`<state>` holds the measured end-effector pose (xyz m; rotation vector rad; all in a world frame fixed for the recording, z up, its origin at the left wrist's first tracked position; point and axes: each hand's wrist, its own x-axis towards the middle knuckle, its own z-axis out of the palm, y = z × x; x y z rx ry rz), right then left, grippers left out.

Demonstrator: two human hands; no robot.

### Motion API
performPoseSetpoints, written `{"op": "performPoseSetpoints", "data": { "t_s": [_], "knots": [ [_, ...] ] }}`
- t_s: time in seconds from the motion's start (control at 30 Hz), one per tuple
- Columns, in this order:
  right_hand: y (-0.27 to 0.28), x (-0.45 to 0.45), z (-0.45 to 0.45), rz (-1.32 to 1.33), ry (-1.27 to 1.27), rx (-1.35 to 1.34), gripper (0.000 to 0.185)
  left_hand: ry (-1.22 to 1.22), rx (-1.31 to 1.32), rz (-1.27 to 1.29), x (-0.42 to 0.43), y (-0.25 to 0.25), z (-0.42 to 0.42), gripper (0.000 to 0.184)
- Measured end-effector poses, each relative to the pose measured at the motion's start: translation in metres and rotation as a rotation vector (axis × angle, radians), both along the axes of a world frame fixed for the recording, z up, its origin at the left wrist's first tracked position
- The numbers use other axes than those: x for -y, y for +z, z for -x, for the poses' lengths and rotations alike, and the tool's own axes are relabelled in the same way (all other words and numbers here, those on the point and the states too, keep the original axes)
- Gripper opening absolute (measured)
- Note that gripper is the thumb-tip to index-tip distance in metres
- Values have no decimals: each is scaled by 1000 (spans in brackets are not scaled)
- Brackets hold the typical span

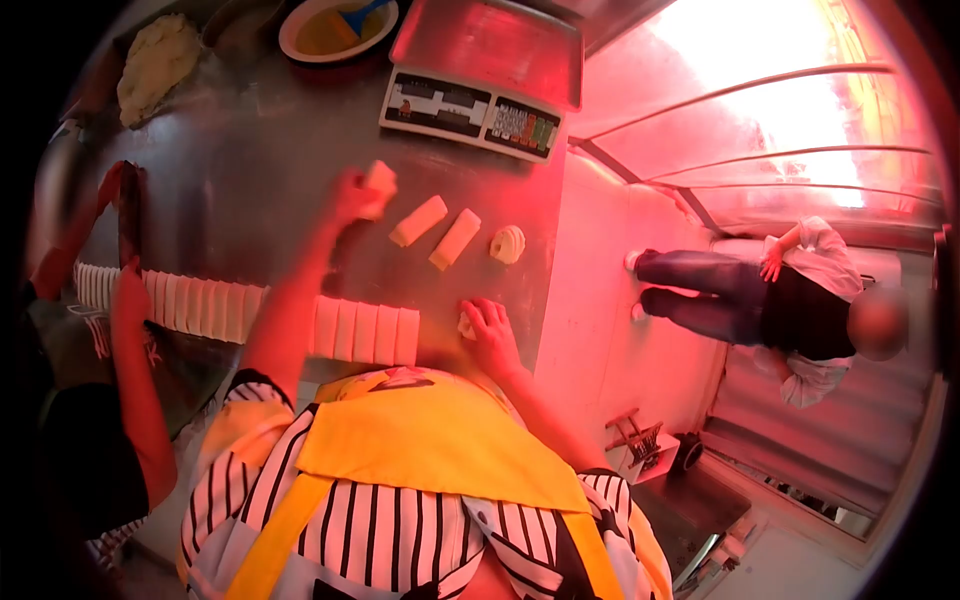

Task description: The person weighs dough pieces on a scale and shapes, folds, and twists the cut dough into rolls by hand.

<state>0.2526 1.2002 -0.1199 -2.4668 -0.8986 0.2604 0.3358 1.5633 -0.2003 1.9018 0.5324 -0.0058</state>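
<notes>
My left hand (347, 198), slightly blurred, grips a pale piece of dough (379, 190) above the metal table, toward the scale. Close to the table's right edge, my right hand (491, 332) has its fingers curled over a small lump of dough (466, 326), partly hidden beneath them. Between my hands lie two rectangular dough strips, one left (419, 221) and one right (455, 239). Beside them sits a coiled dough roll (508, 244). A long row of cut dough slices (365, 333) runs leftward along the near side, passing under my left forearm.
At the left, a co-worker's hands (131, 290) hold a large knife (130, 215) at the dough row. Behind are a scale (440, 103), a bowl of yellow liquid (325, 35) with a blue brush, and a dough mass (158, 68). Another person (800, 310) stands right.
</notes>
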Motion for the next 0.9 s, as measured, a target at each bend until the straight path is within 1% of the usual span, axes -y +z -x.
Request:
{"op": "performPoseSetpoints", "data": {
  "t_s": [0.07, 0.13, 0.2, 0.27, 0.33, 0.43, 0.53, 0.63, 0.8, 0.87, 0.9],
  "knots": [
    [9, 2, 12, -2, -11, -16, 65, -75, -91, -198, -20, 8, 21, 53],
    [12, -3, 3, -18, -8, -2, 63, -252, -289, -841, -25, 55, 22, 62],
    [9, -5, 2, -12, -15, 6, 63, -64, 248, -856, 19, 38, 18, 63],
    [9, -3, 4, -1, -5, 0, 64, -264, 209, -686, 71, 53, 7, 64],
    [11, -3, 3, 1, 2, -7, 64, -388, -151, -453, 98, 40, -17, 65],
    [11, -2, 5, 13, -4, -10, 64, -413, -309, -576, 129, 76, -14, 60],
    [6, -1, 7, -3, -20, 11, 65, -412, -226, -650, 136, 58, -2, 54],
    [6, 2, 7, -5, -19, -26, 65, -220, -435, -502, 101, 47, 7, 52],
    [1, 2, 5, -41, -21, -19, 66, -114, -154, -812, 62, 77, 21, 69],
    [1, 0, 3, -46, -8, -15, 66, -221, 118, -766, 109, 80, 12, 74],
    [3, 0, 2, -48, 6, -13, 67, -360, 36, -737, 139, 94, 12, 72]
  ]
}}
